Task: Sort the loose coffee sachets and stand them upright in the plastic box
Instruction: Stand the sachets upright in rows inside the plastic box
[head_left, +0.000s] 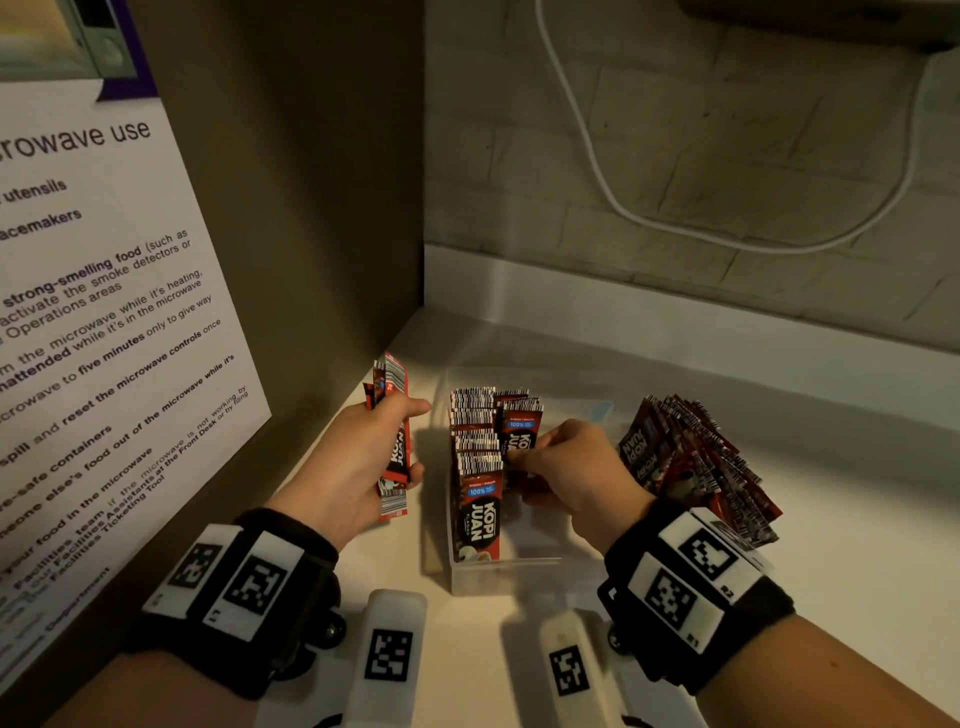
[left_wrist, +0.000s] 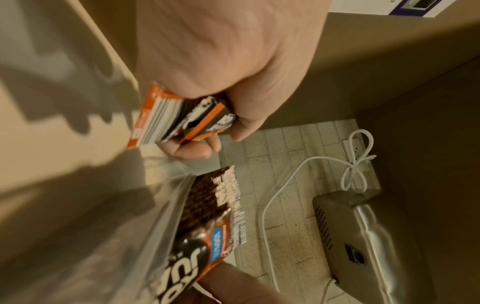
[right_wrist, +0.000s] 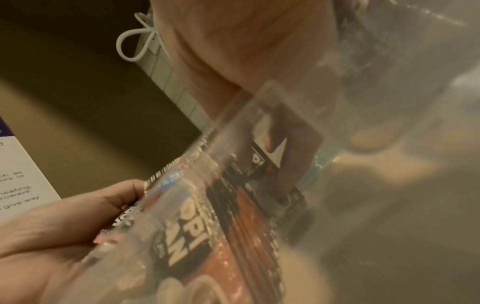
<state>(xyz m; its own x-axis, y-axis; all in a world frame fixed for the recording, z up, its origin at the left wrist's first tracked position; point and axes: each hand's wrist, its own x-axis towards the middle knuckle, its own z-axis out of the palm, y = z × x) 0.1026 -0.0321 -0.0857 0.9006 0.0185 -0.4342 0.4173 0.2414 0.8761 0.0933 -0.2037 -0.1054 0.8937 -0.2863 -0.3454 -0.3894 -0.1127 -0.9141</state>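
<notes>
Left hand (head_left: 358, 457) grips a squared sachet bundle (head_left: 393, 441), staged beside the box (head_left: 498, 571). Right hand (head_left: 576, 467) reaches inside, apparently pinching a sachet (head_left: 519, 441) against the standing row. Loose pile (head_left: 696, 462) waits beyond it.

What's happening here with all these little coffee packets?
A person is sorting coffee sachets into a clear plastic box on a white counter. The left hand grips a small bundle of sachets beside the box. The right hand reaches into the box, its fingers at the upright sachets already packed along the left side. A loose pile waits to the right of the box.
</notes>
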